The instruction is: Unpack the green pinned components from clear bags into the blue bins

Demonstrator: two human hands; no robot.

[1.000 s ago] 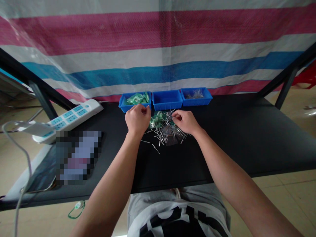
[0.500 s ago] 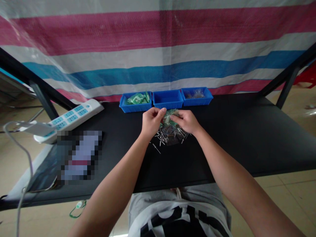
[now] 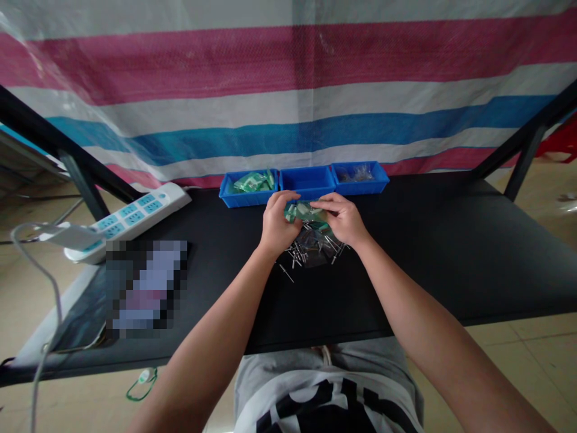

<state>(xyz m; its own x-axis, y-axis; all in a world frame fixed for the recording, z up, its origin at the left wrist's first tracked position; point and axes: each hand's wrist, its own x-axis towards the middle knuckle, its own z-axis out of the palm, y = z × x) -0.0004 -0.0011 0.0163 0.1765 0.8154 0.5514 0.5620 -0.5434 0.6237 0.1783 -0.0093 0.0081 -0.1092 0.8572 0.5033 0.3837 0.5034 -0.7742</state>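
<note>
Both hands have come together on a small green-printed plastic packet [image 3: 303, 211], now pinched between them above a loose pile of steel pop rivets [image 3: 315, 251], just in front of the middle blue bin [image 3: 307, 182] near the back edge of the black table [image 3: 428, 282]. The left hand [image 3: 274, 225] curls around one end, and the right hand [image 3: 341, 219] grips the other. The rivets lie around a clear plastic bag [image 3: 311, 257], between more green packets [image 3: 251, 182] in the left blue bin [image 3: 232, 198] and clear bags [image 3: 356, 175] in the right blue bin [image 3: 360, 187].
</note>
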